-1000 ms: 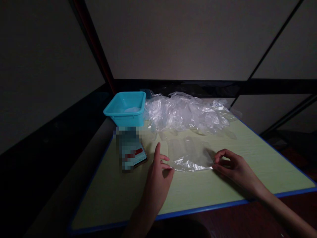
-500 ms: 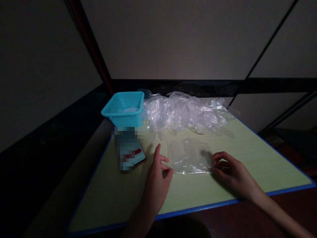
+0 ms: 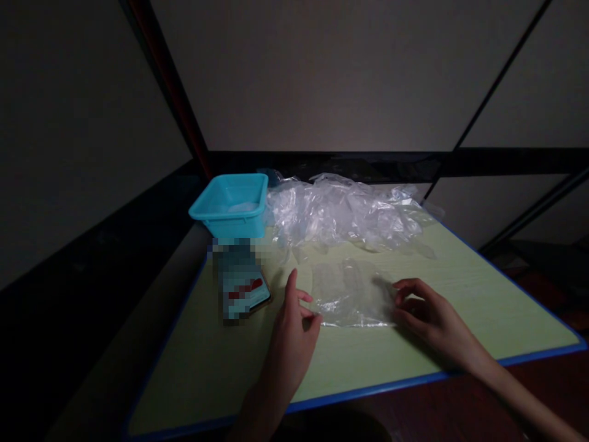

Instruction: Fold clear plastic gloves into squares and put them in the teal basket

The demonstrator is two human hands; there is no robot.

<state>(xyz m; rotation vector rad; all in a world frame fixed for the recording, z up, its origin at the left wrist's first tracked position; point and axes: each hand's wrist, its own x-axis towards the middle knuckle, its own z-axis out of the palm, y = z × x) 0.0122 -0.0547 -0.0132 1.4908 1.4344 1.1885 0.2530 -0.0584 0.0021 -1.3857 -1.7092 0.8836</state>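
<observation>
A clear plastic bag (image 3: 352,294) lies nearly flat on the table, its near edge shiny and slightly wrinkled. At its near left corner, my left hand (image 3: 294,331) pinches the film between thumb and curled fingers, the index finger pointing away from me. My right hand (image 3: 426,310) has its thumb and bent fingers closed on the bag's right edge, near the front corner. Behind the bag spreads a heap of crumpled clear plastic bags (image 3: 345,212).
At the back left stands a turquoise basket (image 3: 230,221) with something whitish inside. In front of it lies a phone (image 3: 243,282), partly blurred out. The pale table (image 3: 368,362) has a blue edge and stands against panelled walls.
The view has tilted up very slightly. The bag's creases look a little different between my hands; both hands keep nearly the same place and grip.
</observation>
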